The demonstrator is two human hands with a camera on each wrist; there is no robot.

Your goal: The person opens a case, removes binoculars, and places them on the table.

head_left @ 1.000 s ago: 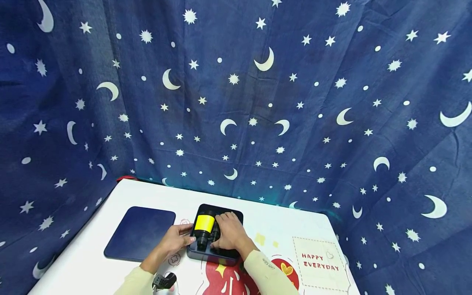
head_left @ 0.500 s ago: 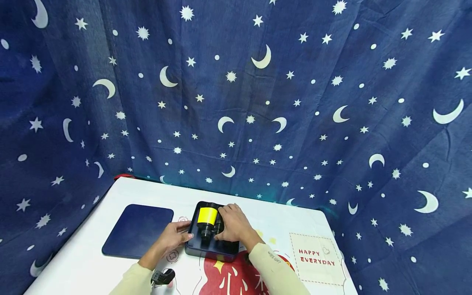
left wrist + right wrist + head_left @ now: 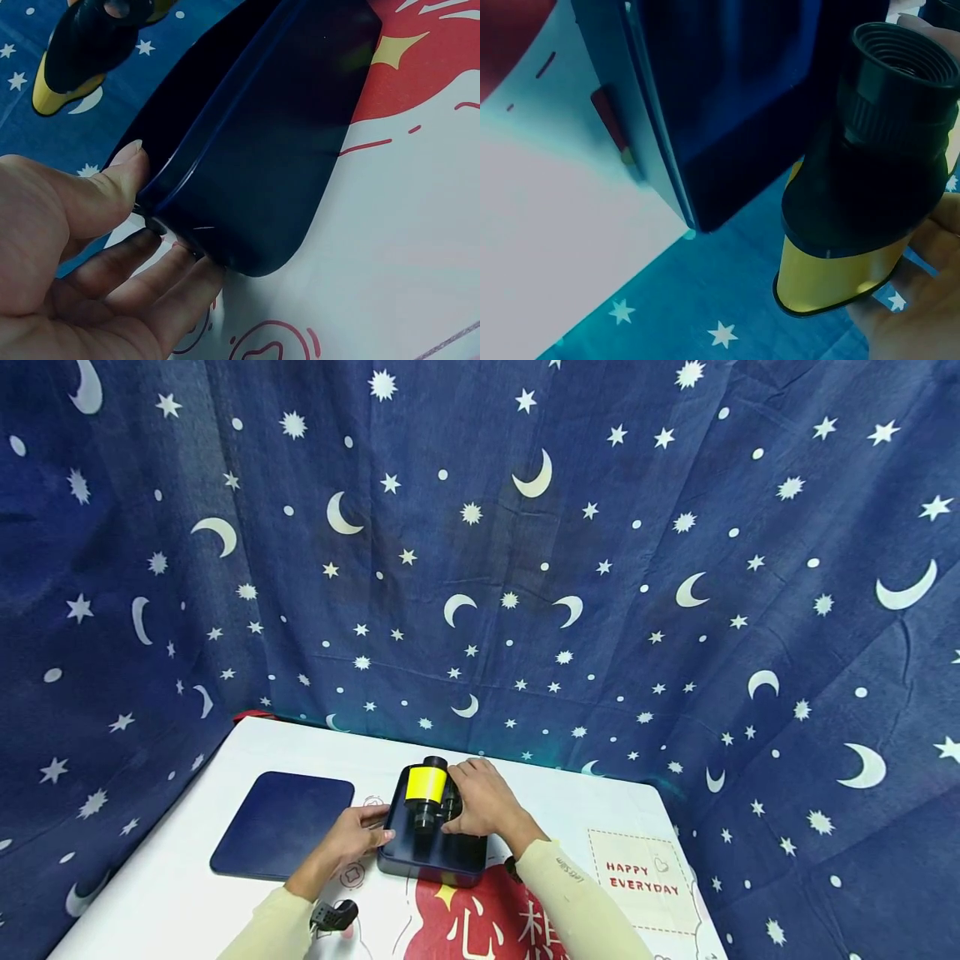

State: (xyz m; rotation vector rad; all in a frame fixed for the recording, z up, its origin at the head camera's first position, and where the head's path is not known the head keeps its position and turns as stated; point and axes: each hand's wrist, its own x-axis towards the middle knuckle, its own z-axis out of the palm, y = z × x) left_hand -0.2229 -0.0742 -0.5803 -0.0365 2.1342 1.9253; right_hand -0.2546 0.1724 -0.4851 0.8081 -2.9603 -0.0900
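Your right hand (image 3: 483,797) has the binoculars (image 3: 425,785) now, thumb on the near side, fingers wrapped over the far end, and that grip looks firm. Good, but keep the pinch low and even across both barrels; the smooth yellow casing could twist if you hold one side only. They're above the far part of the open navy box (image 3: 431,870), eyepieces toward you, front ends out over the far rim. Whether the eyepieces touch the inside, you can't tell from here, so keep them clear of the wall while the wrist turns. And here's your left hand (image 3: 356,839), holding the box by its left wall, thumb at the rim, fingers low on the outside. Nice steadying; press down lightly, since a box this light-looking may slide if it gets knocked. Farther left, well clear of the work, the flat navy lid (image 3: 281,827) lies on the white desk (image 3: 172,893). Leave it there, smooth side up, and mind your left forearm near its corner.
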